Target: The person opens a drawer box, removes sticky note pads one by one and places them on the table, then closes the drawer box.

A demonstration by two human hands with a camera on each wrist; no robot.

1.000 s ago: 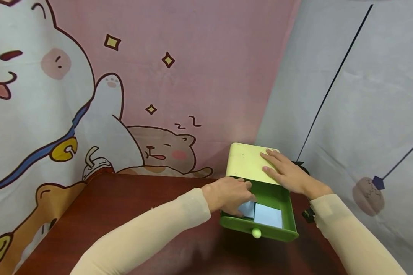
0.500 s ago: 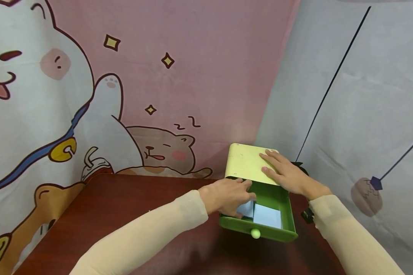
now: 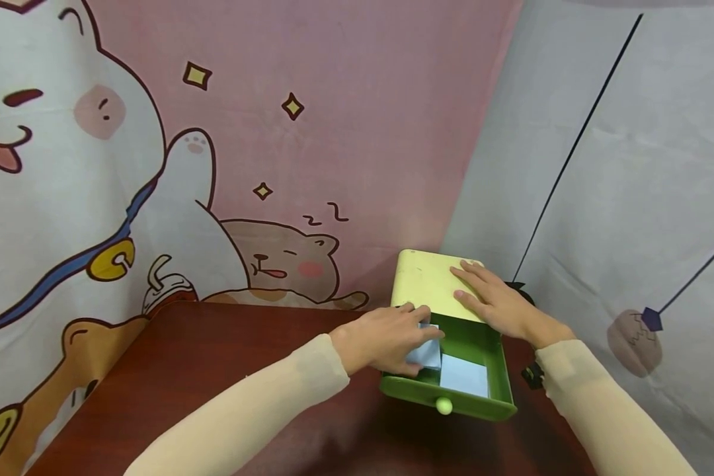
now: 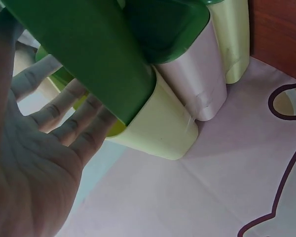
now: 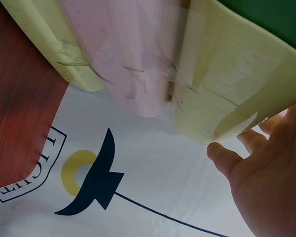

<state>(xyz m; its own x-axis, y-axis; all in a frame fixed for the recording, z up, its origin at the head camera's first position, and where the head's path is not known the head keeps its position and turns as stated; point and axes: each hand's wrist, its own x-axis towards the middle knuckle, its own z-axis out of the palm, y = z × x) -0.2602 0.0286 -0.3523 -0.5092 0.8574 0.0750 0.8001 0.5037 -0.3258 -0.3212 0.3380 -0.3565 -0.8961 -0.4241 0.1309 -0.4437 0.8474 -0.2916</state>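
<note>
In the head view my left hand (image 3: 387,340) reaches into the pulled-out green drawer (image 3: 482,408) and pinches a light-blue stack of paper-like squares (image 3: 430,354) between thumb and fingers. Beside it a second light-blue square (image 3: 464,375) lies flat on the drawer floor. My right hand (image 3: 502,301) rests with spread fingers on the pale yellow top of the small cabinet (image 3: 425,281). In the left wrist view the fingers pass over the drawer's green side (image 4: 93,54), and what they hold is hidden. The right wrist view has the fingers at the cabinet's upper edge.
Below the top tier come a pink tier (image 5: 128,59) and another yellow tier (image 5: 49,44). A round pale-green knob (image 3: 443,405) sticks out of the drawer front. The cabinet stands on a dark red wooden table (image 3: 244,377), close to a cartoon-printed cloth (image 3: 363,132).
My left hand has risen a little and drawn slightly left, lifting the blue stack from the drawer floor. The right hand stays put on the cabinet top.
</note>
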